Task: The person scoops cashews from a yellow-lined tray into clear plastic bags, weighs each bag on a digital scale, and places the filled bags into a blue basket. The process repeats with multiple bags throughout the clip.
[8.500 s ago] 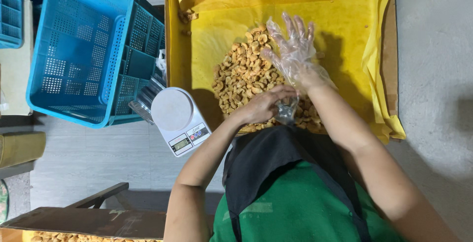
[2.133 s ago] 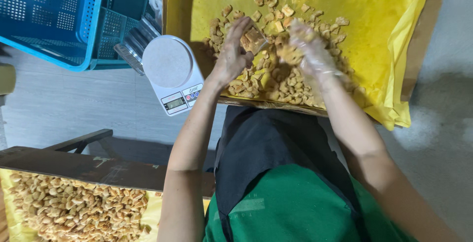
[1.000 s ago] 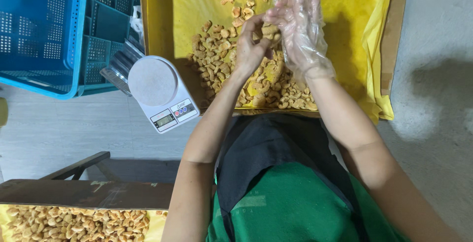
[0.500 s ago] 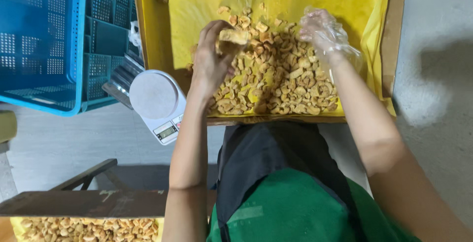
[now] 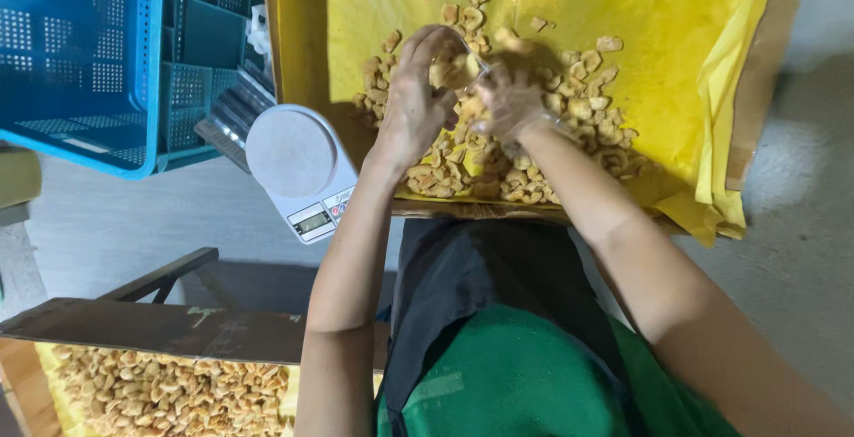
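Observation:
A heap of pale, curved nut pieces lies on a yellow sheet that lines a shallow wooden tray. My left hand is bare and curled around a small clump of the nuts just above the heap. My right hand, inside a thin clear plastic glove, meets it from the right with its fingers bent around the same clump. Both forearms reach up from the bottom of the head view.
A small white digital scale sits left of the tray. A blue perforated crate fills the top left. A second tray of nuts lies at the bottom left under a dark wooden board. Grey floor lies to the right.
My hands were apart on the heap half a second ago. They have now come together over its middle and lifted a clump of nuts. The view has shifted slightly.

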